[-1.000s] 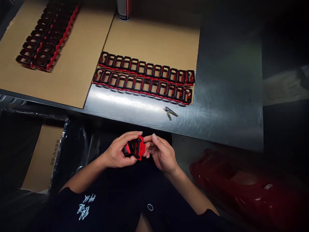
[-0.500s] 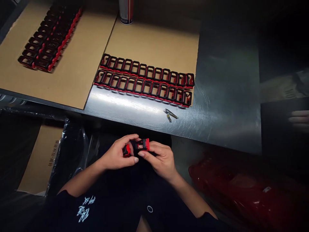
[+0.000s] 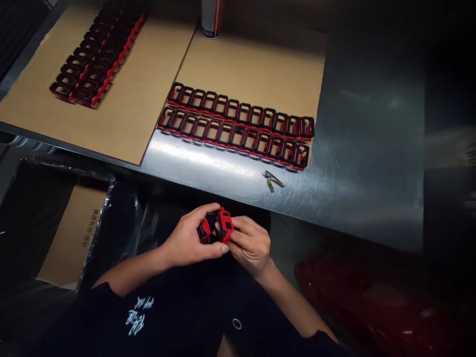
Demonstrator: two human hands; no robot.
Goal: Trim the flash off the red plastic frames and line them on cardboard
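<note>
Just off the table's front edge, close to my body, I hold two red and black plastic frames. My left hand (image 3: 189,238) curls round one red and black frame (image 3: 204,231), which is partly hidden in the palm. Its thumb and a fingertip also reach the second red and black frame (image 3: 225,225), which stands on edge with its red side showing. My right hand (image 3: 251,243) grips this second frame from the right, its fingers bent against the red side. Whether the two frames touch is hidden.
Two rows of similar frames (image 3: 219,130) stand on the cardboard sheet (image 3: 256,64); more rows (image 3: 92,64) lie at far left. Small pliers (image 3: 273,179) rest on the metal table (image 3: 357,163). A spray can (image 3: 211,20) stands behind. Red plastic bags (image 3: 357,292) lie lower right.
The second frame has turned in my fingers from lying endways to upright, showing its red openwork side. My right hand's fingers have curled further in. The whole view has shifted slightly.
</note>
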